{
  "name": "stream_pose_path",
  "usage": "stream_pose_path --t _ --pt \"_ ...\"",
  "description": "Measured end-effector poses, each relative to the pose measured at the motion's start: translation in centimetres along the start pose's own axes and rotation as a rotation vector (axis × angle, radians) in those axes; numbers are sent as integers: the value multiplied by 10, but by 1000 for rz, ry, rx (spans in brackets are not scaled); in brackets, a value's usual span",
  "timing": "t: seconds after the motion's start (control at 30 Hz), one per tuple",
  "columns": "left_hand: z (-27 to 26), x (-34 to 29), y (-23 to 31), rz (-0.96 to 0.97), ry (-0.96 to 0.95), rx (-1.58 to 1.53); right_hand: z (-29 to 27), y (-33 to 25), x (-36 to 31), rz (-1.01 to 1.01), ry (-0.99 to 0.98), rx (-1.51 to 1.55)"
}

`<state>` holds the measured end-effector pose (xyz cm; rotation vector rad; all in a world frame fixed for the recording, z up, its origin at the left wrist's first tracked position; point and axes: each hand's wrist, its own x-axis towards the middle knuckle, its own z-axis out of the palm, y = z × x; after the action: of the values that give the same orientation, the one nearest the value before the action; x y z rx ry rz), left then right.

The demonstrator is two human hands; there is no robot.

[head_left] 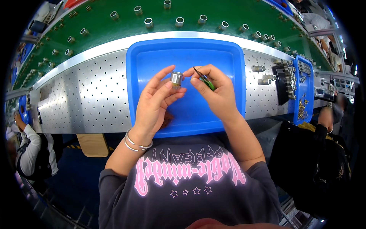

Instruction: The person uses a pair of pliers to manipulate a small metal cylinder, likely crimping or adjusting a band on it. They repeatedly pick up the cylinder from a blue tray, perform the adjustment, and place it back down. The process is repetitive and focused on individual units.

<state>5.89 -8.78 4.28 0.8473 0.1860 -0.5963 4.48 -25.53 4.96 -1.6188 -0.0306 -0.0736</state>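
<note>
A short, shiny metal sleeve (pixel 176 78) with a brass-coloured lower end stands upright between the thumb and fingers of my left hand (pixel 154 95). My right hand (pixel 217 89) is closed around a small tool (pixel 205 79) with a dark pointed tip and green handles; its exact kind is partly hidden by the fingers. One fingertip of that hand is close to the sleeve's right side; whether it touches cannot be made out. Both hands are above a blue plastic tray (pixel 131 84), whose visible floor is bare apart from a brownish patch beside my left wrist.
Beyond the tray runs a green conveyor belt (pixel 126 28) carrying spaced metal sleeves. A perforated metal worktop (pixel 87 91) extends on both sides. At right are loose sleeves (pixel 259 68), a black stand (pixel 281 84) and a blue parts tray (pixel 299 114). People sit at both sides.
</note>
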Motion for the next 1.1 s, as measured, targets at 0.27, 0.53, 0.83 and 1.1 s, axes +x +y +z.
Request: stream_pose_path --t 0.27,0.53,0.83,1.1 --pt "-5 3 -7 63 -40 138 0 -7 -2 -2 -24 -167" --pt "-8 3 -9 103 -65 261 2 -10 -5 -44 -27 -220" --pt "-10 0 -10 130 -94 312 3 -8 -4 -152 -17 -212" --pt "-11 -3 -2 103 -46 266 4 -17 2 -210 133 -356"
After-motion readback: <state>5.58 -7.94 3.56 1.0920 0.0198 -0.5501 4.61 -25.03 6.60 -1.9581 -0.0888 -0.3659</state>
